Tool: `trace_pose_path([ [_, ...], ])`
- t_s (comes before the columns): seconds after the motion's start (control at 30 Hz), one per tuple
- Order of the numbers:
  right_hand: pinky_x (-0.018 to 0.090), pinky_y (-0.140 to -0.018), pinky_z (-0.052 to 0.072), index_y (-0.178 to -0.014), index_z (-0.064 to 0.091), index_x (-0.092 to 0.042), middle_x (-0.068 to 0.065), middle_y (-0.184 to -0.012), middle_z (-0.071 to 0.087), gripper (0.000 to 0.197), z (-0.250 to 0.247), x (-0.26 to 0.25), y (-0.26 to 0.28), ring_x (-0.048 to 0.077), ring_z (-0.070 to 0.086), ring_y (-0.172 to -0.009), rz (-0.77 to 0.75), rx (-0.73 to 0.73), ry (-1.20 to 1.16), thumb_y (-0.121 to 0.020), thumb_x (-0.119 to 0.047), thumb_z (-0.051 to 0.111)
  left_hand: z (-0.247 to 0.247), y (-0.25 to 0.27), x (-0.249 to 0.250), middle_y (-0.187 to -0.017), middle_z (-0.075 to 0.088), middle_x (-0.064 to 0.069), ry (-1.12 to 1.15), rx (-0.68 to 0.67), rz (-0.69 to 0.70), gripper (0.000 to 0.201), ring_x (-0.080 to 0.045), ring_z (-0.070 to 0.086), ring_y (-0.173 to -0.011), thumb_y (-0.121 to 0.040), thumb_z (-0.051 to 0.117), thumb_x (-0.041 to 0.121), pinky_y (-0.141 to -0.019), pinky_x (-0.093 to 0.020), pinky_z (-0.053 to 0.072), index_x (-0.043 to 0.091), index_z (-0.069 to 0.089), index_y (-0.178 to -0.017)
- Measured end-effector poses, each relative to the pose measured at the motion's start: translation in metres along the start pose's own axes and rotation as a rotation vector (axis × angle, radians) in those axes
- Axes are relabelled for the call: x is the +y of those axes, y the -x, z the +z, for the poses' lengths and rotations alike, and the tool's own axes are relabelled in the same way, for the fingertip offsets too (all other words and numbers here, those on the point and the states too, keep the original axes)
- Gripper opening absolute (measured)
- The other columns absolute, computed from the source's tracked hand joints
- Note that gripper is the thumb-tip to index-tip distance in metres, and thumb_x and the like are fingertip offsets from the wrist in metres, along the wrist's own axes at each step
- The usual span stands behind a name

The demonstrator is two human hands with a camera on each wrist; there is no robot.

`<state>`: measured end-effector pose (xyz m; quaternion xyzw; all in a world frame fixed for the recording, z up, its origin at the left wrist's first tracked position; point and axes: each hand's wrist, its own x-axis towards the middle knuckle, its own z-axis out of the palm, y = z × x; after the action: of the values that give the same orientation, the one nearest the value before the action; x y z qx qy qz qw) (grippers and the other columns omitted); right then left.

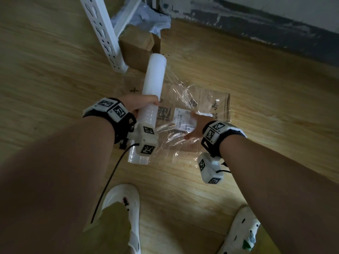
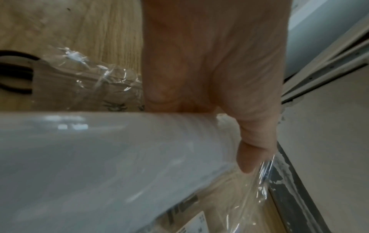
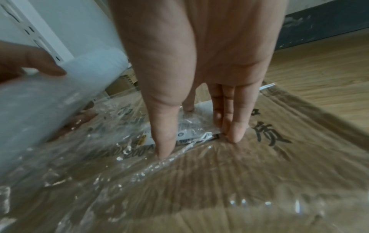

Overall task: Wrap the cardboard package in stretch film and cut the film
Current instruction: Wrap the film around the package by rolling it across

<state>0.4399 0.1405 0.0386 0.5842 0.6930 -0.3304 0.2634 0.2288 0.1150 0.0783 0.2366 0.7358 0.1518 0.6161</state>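
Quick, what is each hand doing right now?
Left hand: grips the stretch film roll.
Right hand: open, straight fingers pressing the film onto the cardboard package.

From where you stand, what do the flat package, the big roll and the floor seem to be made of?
Package: brown corrugated cardboard, matte, fine ribbing showing through the wrap. Roll: clear plastic stretch film, milky white where wound thick, glossy and wrinkled where pulled out. Floor: wood-grain planks, light satin sheen; real wood or laminate, hard to say.

Wood floor, white rack
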Motion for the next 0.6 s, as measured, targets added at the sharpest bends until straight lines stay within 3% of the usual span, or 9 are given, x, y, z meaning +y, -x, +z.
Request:
trace_pose_path([
  [0.13,0.039,-0.104,0.039,-0.154,0.008,-0.026,0.012,-0.149,0.036,0.106,0.0,-0.002,0.0,0.03,0.044,-0.131,0.021,-0.008,-0.008,-0.076,-0.04,0.078,0.0,0.004,-0.004,-0.111,0.059,-0.014,0.076,-0.054,-0.002,0.055,-0.034,0.06,-0.106,-0.078,0.066,0.03,-0.097,-0.048,0.046,0.007,0.046,-0.125],
  [0.23,0.038,-0.105,0.038,-0.154,0.008,-0.024,0.011,-0.15,0.036,0.104,-0.002,-0.003,0.002,0.029,0.043,-0.132,0.03,-0.008,-0.005,-0.077,-0.039,0.077,0.0,0.004,-0.01,-0.103,0.06,-0.014,0.095,-0.094,0.004,0.041,-0.032,0.061,-0.094,-0.083,0.062,0.019,-0.079,-0.043,0.052,0.007,0.047,-0.119],
  [0.37,0.038,-0.104,0.039,-0.154,0.012,-0.022,0.01,-0.147,0.04,0.099,-0.002,-0.005,0.004,0.029,0.045,-0.13,0.02,0.0,-0.001,-0.079,-0.037,0.075,-0.002,0.005,-0.012,-0.092,0.06,-0.011,0.166,-0.105,0.024,0.031,-0.027,0.061,-0.081,-0.084,0.062,0.021,-0.069,-0.037,0.05,0.008,0.05,-0.11],
  [0.43,0.039,-0.101,0.042,-0.153,0.012,-0.021,0.01,-0.145,0.044,0.1,-0.001,-0.006,0.003,0.029,0.048,-0.127,0.012,0.012,0.01,-0.078,-0.039,0.076,-0.001,0.008,-0.01,-0.09,0.062,-0.01,0.185,-0.072,0.04,0.037,-0.026,0.062,-0.079,-0.078,0.067,0.026,-0.069,-0.036,0.052,0.008,0.053,-0.107],
  [0.53,0.04,-0.102,0.042,-0.154,0.008,-0.02,0.008,-0.147,0.043,0.103,0.0,-0.007,0.004,0.03,0.047,-0.129,0.015,0.02,0.035,-0.079,-0.042,0.075,-0.001,-0.004,-0.015,-0.102,0.067,-0.012,0.135,0.039,0.077,0.075,-0.03,0.067,-0.09,-0.046,0.08,0.036,-0.081,-0.046,0.056,0.01,0.057,-0.113],
  [0.6,0.04,-0.104,0.041,-0.154,0.009,-0.02,0.009,-0.147,0.042,0.103,0.0,-0.008,0.004,0.031,0.045,-0.131,0.03,0.023,0.048,-0.079,-0.042,0.075,-0.001,-0.011,-0.017,-0.108,0.066,-0.011,0.113,0.118,0.139,0.09,-0.03,0.067,-0.094,-0.036,0.081,0.038,-0.084,-0.049,0.055,0.013,0.056,-0.118],
])
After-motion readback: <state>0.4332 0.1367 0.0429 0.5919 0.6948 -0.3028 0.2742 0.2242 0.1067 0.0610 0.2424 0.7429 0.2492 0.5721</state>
